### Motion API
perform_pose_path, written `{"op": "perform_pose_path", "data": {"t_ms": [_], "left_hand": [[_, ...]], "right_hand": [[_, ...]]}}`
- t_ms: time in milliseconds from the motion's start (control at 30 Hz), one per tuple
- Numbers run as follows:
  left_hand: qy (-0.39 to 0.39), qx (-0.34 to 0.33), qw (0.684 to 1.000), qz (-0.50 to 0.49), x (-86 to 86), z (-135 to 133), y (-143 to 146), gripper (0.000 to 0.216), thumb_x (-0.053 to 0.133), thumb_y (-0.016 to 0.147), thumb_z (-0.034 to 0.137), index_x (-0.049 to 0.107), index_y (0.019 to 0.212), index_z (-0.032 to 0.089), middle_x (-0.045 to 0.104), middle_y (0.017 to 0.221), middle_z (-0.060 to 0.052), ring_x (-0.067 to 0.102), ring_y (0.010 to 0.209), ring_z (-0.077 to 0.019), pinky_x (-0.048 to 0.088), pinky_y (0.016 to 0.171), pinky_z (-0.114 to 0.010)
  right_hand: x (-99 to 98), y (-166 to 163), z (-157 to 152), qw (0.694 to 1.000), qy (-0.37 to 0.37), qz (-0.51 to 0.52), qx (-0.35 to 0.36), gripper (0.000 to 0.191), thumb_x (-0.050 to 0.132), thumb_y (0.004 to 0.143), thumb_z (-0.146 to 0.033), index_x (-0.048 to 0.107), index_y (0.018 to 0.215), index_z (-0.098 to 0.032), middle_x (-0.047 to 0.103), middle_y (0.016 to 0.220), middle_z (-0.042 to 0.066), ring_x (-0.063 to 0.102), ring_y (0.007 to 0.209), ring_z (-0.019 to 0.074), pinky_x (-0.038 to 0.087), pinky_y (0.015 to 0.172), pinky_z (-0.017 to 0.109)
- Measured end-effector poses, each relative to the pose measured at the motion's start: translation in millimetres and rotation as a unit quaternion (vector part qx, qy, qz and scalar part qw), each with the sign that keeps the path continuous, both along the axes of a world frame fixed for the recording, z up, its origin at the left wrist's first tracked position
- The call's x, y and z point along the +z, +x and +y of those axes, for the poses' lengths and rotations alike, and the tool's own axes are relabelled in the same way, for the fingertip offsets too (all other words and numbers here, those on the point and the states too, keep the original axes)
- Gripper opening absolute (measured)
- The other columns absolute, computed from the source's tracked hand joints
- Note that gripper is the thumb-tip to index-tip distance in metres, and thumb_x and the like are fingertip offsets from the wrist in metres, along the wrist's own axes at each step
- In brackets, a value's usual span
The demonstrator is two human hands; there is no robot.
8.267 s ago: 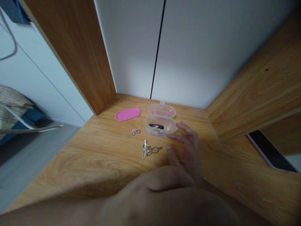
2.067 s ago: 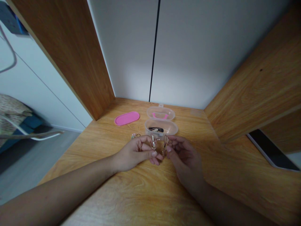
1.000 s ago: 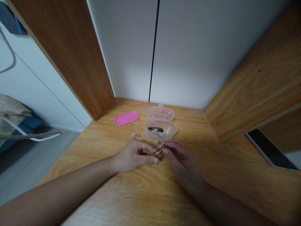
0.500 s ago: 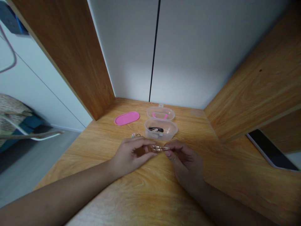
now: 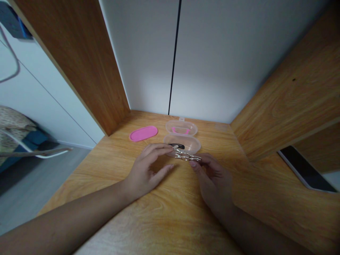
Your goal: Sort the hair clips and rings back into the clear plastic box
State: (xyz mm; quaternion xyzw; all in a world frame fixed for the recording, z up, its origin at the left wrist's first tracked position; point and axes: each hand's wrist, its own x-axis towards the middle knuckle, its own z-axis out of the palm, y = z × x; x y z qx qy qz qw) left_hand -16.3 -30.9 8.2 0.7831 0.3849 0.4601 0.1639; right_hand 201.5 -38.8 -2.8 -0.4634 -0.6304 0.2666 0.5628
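My right hand (image 5: 216, 180) pinches one end of a shiny metal hair clip (image 5: 186, 156) between thumb and fingers. The clip points left, above the wooden desk and in front of the clear plastic box. My left hand (image 5: 145, 170) is open, its thumb and fingers apart around the space at the clip's free end. Behind the clip, the open box (image 5: 195, 145) holds a black hair clip (image 5: 180, 145) and a small pale item. Its raised clear lid (image 5: 190, 126) shows a pink handle (image 5: 181, 132).
A pink oval tray or lid (image 5: 143, 133) lies on the desk (image 5: 159, 219), left of the box. At the right lies a dark-screened phone (image 5: 305, 168). White panels (image 5: 212, 71) rise behind, with wooden side boards at left and right.
My left hand has let go of the metal hair clip and opened. My right hand has shifted slightly right with it. My left hand now hides the small items left of the box.
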Motion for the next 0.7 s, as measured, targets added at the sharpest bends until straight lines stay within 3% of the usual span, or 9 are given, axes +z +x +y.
{"op": "perform_pose_path", "data": {"t_ms": [100,200,400,700], "left_hand": [[0.04,0.065,0.994,0.079,-1.3,3,-1,0.045,0.064,0.09,0.022,0.056,0.135,0.026,0.046,0.148,-0.013,0.044,0.138,-0.0301,0.039,0.112,-0.05],[0.027,0.084,0.984,0.157,-4.1,6,-2,0.05,0.062,0.09,0.026,0.052,0.139,0.025,0.03,0.159,-0.014,0.031,0.146,-0.0357,0.032,0.115,-0.057],[-0.008,0.055,0.979,0.195,-4.6,7,-2,0.049,0.057,0.092,0.027,0.05,0.141,0.027,0.039,0.156,-0.014,0.039,0.142,-0.0335,0.034,0.111,-0.055],[-0.01,0.044,0.98,0.195,-6.6,7,-1,0.053,0.057,0.091,0.026,0.047,0.143,0.027,0.035,0.159,-0.014,0.036,0.145,-0.0326,0.034,0.111,-0.053]], "right_hand": [[0.5,2,6,0.997,0.028,0.018,-0.063,0.007,0.073,0.086,-0.029,0.072,0.08,-0.025,0.063,0.085,0.0,0.058,0.08,0.0162,0.047,0.073,0.031],[-2.4,4,13,0.991,0.019,0.027,-0.126,0.011,0.077,0.081,-0.034,0.074,0.08,-0.024,0.06,0.094,0.002,0.059,0.088,0.0176,0.049,0.08,0.035],[-7.9,8,23,0.986,-0.014,-0.006,-0.169,0.021,0.076,0.081,-0.044,0.079,0.084,-0.023,0.061,0.12,0.007,0.059,0.116,0.0258,0.045,0.104,0.048],[-5.1,6,24,0.985,-0.034,-0.029,-0.164,0.024,0.074,0.08,-0.046,0.08,0.081,-0.023,0.062,0.125,0.008,0.058,0.121,0.0271,0.042,0.11,0.049]]}}
